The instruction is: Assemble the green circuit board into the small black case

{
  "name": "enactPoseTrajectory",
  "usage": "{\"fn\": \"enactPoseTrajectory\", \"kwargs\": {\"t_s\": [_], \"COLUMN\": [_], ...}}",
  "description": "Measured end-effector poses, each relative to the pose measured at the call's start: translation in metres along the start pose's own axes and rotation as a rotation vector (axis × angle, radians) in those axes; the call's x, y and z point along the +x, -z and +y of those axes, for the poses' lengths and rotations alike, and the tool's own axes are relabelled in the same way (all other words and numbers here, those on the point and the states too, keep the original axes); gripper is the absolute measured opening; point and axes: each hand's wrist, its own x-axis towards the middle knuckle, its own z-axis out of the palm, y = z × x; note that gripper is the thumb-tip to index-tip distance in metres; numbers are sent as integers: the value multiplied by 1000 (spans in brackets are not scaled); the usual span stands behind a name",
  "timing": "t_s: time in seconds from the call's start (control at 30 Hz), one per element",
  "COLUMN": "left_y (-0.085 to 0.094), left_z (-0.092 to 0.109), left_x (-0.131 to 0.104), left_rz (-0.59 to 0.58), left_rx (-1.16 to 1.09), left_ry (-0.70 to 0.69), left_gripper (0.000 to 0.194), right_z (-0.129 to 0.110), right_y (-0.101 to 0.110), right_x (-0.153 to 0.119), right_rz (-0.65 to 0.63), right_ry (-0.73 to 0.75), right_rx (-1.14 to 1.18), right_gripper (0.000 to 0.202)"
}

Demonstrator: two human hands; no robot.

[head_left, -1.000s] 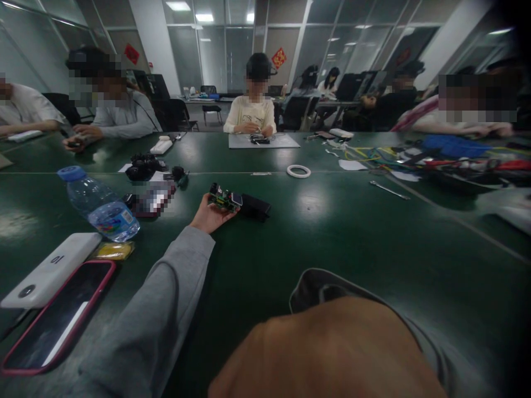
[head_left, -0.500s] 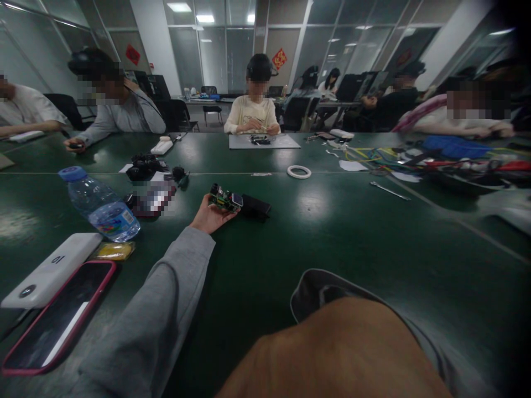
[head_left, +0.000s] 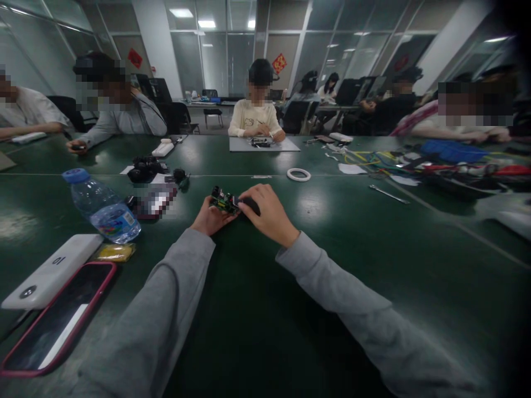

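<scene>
Above the green table, my left hand (head_left: 207, 217) holds a small circuit board assembly (head_left: 223, 202) with dark components on it. Its fingers are closed under and around the board's left side. From the right, my right hand (head_left: 269, 211) has its thumb and fingers closed on a black flat piece (head_left: 251, 205) at the right end of the board. Most of that piece is hidden by the fingers. Whether it is joined to the board or only touches it, I cannot tell.
To my left are a water bottle (head_left: 102, 207), a white power bank (head_left: 52, 271), a pink-cased phone (head_left: 60, 318) and a yellow packet (head_left: 116, 252). Ahead lie a white tape ring (head_left: 298, 174) and a wrench (head_left: 389, 194). Cables (head_left: 448, 160) pile up at right. A person (head_left: 258, 119) works opposite.
My right hand has come from close in front of the camera to the black piece and taken hold of it. My left hand keeps the board in nearly the same place.
</scene>
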Motion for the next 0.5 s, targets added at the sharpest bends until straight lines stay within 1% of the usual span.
{"fn": "enactPoseTrajectory", "kwargs": {"t_s": [0.03, 0.1, 0.2, 0.3, 0.5], "left_y": [1, 5, 7, 5, 1], "left_z": [-1, -2, -3, -4, -3], "left_x": [2, 5, 7, 5, 2], "left_rz": [-12, -33, -42, -8, 57], "left_rx": [-13, -57, -96, -82, -78], "left_ry": [5, 8, 5, -2, -21], "left_gripper": [48, 49, 50, 49, 47], "right_z": [17, 44, 68, 75, 74], "right_y": [-11, -32, -54, -63, -60], "right_x": [-5, -19, -37, -43, -40], "right_rz": [34, 37, -14, -13, -23], "right_ry": [-50, -125, -229, -279, -297], "right_rx": [-67, -146, -137, -93, -84], "right_gripper": [31, 43, 45, 45, 41]}}
